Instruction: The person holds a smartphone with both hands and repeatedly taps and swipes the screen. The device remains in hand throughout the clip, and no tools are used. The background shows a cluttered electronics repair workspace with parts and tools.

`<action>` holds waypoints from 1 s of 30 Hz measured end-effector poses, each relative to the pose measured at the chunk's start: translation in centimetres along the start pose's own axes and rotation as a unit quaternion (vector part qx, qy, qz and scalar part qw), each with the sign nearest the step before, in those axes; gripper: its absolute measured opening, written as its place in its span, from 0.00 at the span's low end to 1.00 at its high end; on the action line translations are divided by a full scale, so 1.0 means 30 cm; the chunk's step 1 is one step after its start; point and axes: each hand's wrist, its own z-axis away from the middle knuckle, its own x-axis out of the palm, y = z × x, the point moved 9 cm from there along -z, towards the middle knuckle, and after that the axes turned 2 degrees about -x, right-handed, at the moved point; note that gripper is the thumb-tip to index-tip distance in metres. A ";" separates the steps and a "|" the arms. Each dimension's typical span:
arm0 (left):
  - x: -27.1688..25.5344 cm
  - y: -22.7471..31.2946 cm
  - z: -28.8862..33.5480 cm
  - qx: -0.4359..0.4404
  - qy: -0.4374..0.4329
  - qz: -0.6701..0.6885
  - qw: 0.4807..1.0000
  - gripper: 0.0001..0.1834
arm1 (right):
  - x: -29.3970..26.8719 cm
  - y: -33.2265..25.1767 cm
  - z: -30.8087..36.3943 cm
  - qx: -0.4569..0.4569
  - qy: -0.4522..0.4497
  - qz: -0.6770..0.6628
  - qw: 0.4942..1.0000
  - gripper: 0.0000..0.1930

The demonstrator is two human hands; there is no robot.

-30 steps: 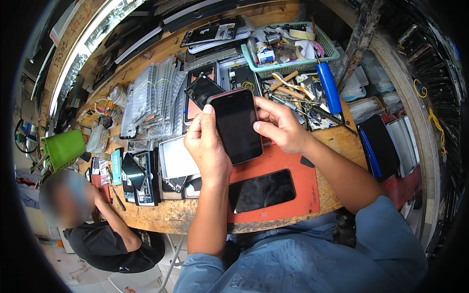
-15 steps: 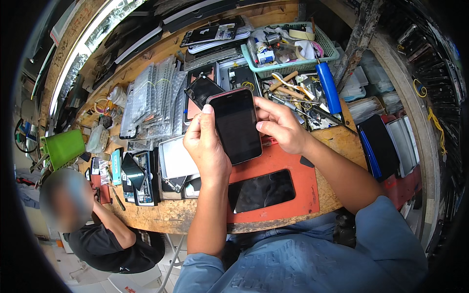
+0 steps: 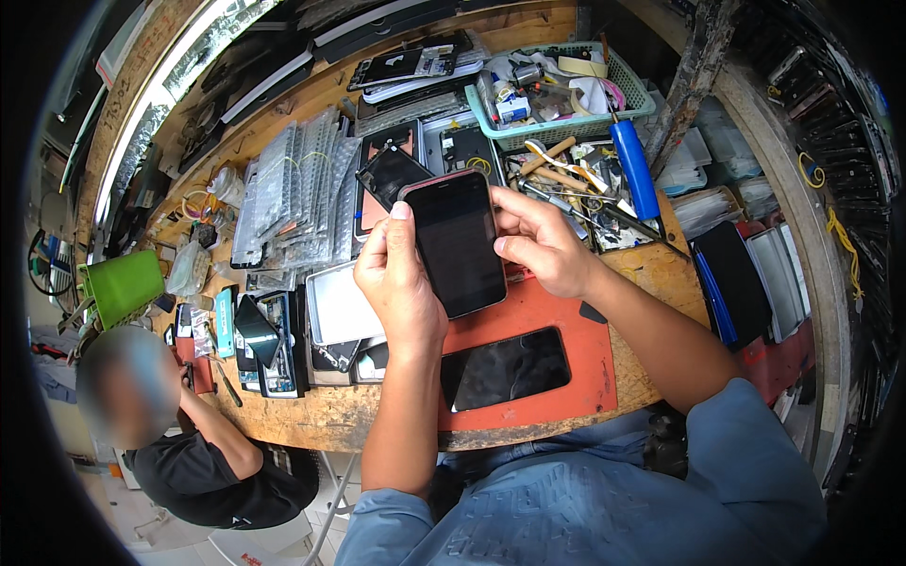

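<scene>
Black phone (image 3: 458, 250) fills the grip of left hand (image 3: 401, 288) and right hand (image 3: 552, 245); dark screen (image 3: 507, 368) lies on red mat (image 3: 592, 373).

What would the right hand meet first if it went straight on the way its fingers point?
Most likely the phone in the left hand: its right edge lies by the fingertips of the right hand, though contact is hard to judge.

Handheld phone (image 3: 460, 247) shows black, reddish along upper rim. Mat (image 3: 593, 377): orange-red. Basket (image 3: 557, 135): pale green. Cylindrical tool (image 3: 634, 170): blue. Worktop (image 3: 311, 415): brown, dark-blotched. Shirt (image 3: 566, 514): greyish blue.
</scene>
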 end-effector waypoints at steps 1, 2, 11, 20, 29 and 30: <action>-0.001 -0.001 -0.001 -0.001 0.000 -0.002 1.000 0.15 | 0.001 -0.001 0.000 0.002 -0.002 -0.003 1.000 0.29; -0.005 -0.003 -0.002 -0.001 -0.001 -0.003 1.000 0.15 | 0.002 -0.003 -0.001 0.004 -0.003 -0.006 1.000 0.29; 0.006 -0.010 0.008 -0.010 0.015 0.002 1.000 0.14 | 0.019 -0.035 0.003 0.005 0.003 0.077 0.997 0.29; 0.003 -0.042 0.026 0.005 -0.004 -0.033 0.999 0.12 | 0.043 -0.075 0.011 -0.083 0.099 0.176 0.976 0.34; -0.007 -0.017 0.003 -0.010 0.022 0.003 1.000 0.16 | 0.033 -0.034 0.015 0.013 0.004 0.084 0.996 0.34; 0.007 -0.004 0.007 -0.010 0.029 0.006 1.000 0.16 | 0.030 -0.036 0.013 -0.002 0.004 0.091 0.996 0.34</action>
